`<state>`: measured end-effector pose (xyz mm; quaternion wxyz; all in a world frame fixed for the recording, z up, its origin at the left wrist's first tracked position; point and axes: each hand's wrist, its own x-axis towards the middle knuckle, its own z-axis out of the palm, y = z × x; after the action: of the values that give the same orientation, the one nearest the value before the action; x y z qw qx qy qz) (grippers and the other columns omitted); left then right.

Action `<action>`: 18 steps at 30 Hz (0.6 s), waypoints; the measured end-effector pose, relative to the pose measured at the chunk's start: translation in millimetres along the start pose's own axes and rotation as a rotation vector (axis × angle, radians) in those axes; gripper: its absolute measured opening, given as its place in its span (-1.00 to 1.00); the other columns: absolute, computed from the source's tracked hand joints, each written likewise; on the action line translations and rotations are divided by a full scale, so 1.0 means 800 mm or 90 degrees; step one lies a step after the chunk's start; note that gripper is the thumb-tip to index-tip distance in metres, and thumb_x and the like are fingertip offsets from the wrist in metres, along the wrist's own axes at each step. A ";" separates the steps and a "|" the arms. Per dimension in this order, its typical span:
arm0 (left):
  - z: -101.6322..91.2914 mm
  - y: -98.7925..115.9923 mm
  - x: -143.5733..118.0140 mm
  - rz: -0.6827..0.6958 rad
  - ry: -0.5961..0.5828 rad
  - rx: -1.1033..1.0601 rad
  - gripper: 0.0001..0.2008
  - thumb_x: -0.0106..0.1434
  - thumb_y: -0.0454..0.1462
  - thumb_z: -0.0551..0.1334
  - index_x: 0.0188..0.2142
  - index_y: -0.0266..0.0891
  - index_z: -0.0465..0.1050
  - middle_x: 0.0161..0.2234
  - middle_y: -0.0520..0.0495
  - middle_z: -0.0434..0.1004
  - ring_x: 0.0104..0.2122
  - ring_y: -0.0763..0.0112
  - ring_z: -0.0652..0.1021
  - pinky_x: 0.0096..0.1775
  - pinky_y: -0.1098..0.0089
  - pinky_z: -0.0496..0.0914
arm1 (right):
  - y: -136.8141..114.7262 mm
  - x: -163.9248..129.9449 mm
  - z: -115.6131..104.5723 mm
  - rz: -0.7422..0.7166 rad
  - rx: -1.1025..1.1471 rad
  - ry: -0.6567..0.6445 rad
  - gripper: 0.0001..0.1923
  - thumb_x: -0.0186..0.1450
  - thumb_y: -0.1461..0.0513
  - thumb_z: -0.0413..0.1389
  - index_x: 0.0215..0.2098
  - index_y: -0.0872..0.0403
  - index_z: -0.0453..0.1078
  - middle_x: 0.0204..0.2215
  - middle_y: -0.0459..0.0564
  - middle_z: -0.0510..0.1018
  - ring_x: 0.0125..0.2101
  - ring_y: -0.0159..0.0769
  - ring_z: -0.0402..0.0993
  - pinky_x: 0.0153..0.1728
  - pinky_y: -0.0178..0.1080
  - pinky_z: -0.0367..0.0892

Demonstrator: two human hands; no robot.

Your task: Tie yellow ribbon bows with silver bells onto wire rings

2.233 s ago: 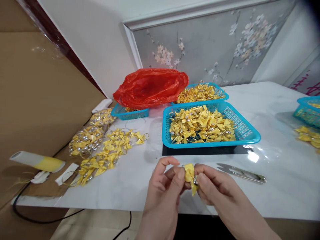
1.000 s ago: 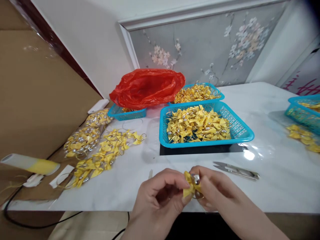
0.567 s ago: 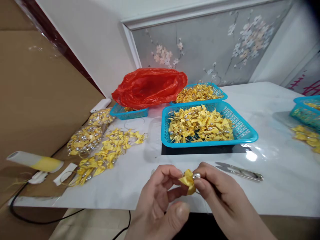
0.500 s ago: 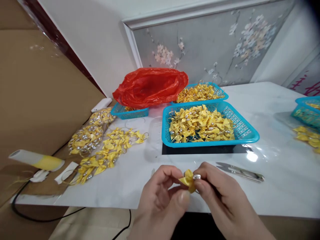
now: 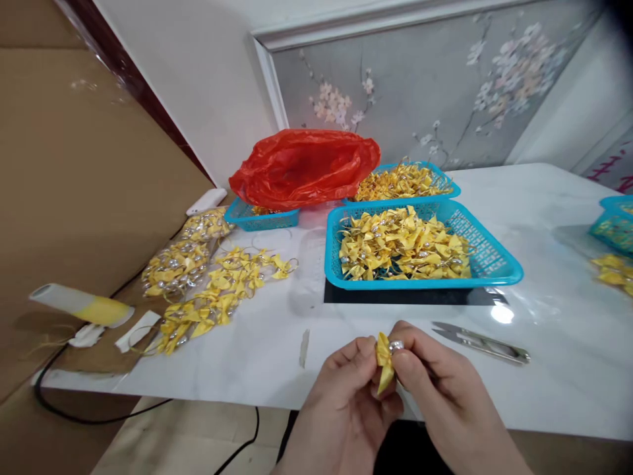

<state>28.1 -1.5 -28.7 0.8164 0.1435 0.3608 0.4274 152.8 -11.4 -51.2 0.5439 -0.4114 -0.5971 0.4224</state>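
Between my two hands is a yellow ribbon bow (image 5: 384, 371) with a silver bell-like bead (image 5: 396, 345) at its right side. My left hand (image 5: 341, 392) is closed, thumb and finger pinching the bow's left edge while the other fingers curl beneath it. My right hand (image 5: 442, 386) pinches the bow by its bead, thumb in front. Its lower fingers are partly hidden. Beyond my hands stands a blue plastic basket (image 5: 494, 264) heaped with similar yellow bows (image 5: 405, 244). A pair of metal thread snips (image 5: 482, 343) lies to the right of my right hand.
On the left lie a chain of bows (image 5: 217, 297), clear bags of bows (image 5: 175, 267) and a yellow-and-white tube (image 5: 84, 305). Behind are a red plastic bag (image 5: 306, 171) and another blue basket (image 5: 448, 188). One more basket (image 5: 613, 224) stands at the right edge.
The bow has turned from facing me to a more upright, side-on position. My left thumb and finger have closed on its edge. The whole view has shifted slightly.
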 end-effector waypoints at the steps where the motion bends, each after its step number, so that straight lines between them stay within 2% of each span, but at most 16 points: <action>1: -0.001 -0.001 0.000 0.039 0.003 0.055 -0.64 0.06 -0.17 0.48 -0.57 -0.27 0.35 -0.56 0.09 0.25 -0.49 0.50 0.22 -0.37 0.48 0.23 | 0.000 0.000 -0.002 0.003 -0.009 -0.008 -0.68 0.50 0.19 -0.07 -0.43 0.04 0.26 -0.50 -0.17 0.32 -0.49 -0.47 0.33 -0.45 -0.47 0.26; 3: -0.005 0.000 -0.002 0.128 0.027 0.202 -0.63 0.19 -0.10 0.39 -0.57 -0.24 0.34 -0.55 0.10 0.24 -0.47 0.47 0.22 -0.36 0.46 0.22 | -0.001 0.001 -0.007 0.001 -0.043 -0.026 -0.68 0.50 0.20 -0.09 -0.41 0.04 0.26 -0.50 -0.18 0.32 -0.49 -0.47 0.32 -0.45 -0.47 0.24; 5: -0.011 0.003 -0.005 0.189 0.058 0.321 -0.66 0.28 -0.02 0.28 -0.48 -0.21 0.43 -0.51 0.08 0.31 -0.42 0.43 0.29 -0.30 0.44 0.24 | -0.004 0.003 -0.013 -0.001 -0.082 -0.045 -0.69 0.51 0.20 -0.10 -0.40 0.04 0.27 -0.48 -0.17 0.34 -0.47 -0.47 0.32 -0.43 -0.45 0.24; 7: -0.015 0.010 -0.009 0.218 0.073 0.372 -0.68 0.31 0.04 0.21 -0.33 -0.13 0.49 -0.38 0.04 0.42 -0.29 0.36 0.39 -0.20 0.38 0.30 | -0.007 0.006 -0.019 -0.006 -0.114 -0.059 -0.69 0.50 0.21 -0.09 -0.40 0.05 0.28 -0.48 -0.16 0.35 -0.48 -0.46 0.33 -0.43 -0.44 0.23; 9: -0.017 0.019 -0.012 0.241 0.057 0.393 -0.68 0.29 0.07 0.23 -0.20 -0.08 0.49 -0.22 0.00 0.48 -0.16 0.28 0.42 -0.11 0.31 0.33 | -0.010 0.009 -0.023 -0.013 -0.138 -0.071 -0.70 0.49 0.21 -0.07 -0.41 0.05 0.29 -0.50 -0.17 0.34 -0.50 -0.46 0.31 -0.46 -0.42 0.21; 12: -0.016 0.030 -0.012 0.211 -0.011 0.391 -0.70 0.24 0.01 0.32 -0.16 -0.10 0.48 -0.18 -0.02 0.47 -0.15 0.29 0.44 -0.10 0.31 0.35 | -0.011 0.012 -0.027 -0.008 -0.156 -0.115 -0.72 0.48 0.22 -0.04 -0.39 0.03 0.34 -0.48 -0.17 0.39 -0.48 -0.46 0.34 -0.45 -0.41 0.21; 15: -0.014 0.033 -0.008 0.132 -0.050 0.352 -0.77 0.23 -0.11 0.36 -0.30 -0.22 0.49 -0.36 0.03 0.43 -0.32 0.42 0.41 -0.20 0.40 0.33 | -0.009 0.015 -0.028 0.001 -0.186 -0.151 -0.73 0.47 0.24 -0.02 -0.38 0.03 0.37 -0.45 -0.16 0.44 -0.45 -0.45 0.39 -0.43 -0.39 0.26; 18: -0.012 0.032 -0.005 0.094 -0.054 0.307 -0.77 0.24 -0.17 0.36 -0.41 -0.27 0.45 -0.45 0.04 0.40 -0.39 0.46 0.38 -0.24 0.41 0.32 | -0.005 0.017 -0.025 -0.072 -0.247 -0.094 -0.82 0.44 0.28 0.03 -0.32 0.04 0.41 -0.44 -0.14 0.46 -0.46 -0.46 0.43 -0.45 -0.39 0.31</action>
<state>4.6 10.1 -19.6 0.7393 0.3779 0.4064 0.3813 171.8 1.4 -41.9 0.4318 -0.4420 -0.7279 0.2973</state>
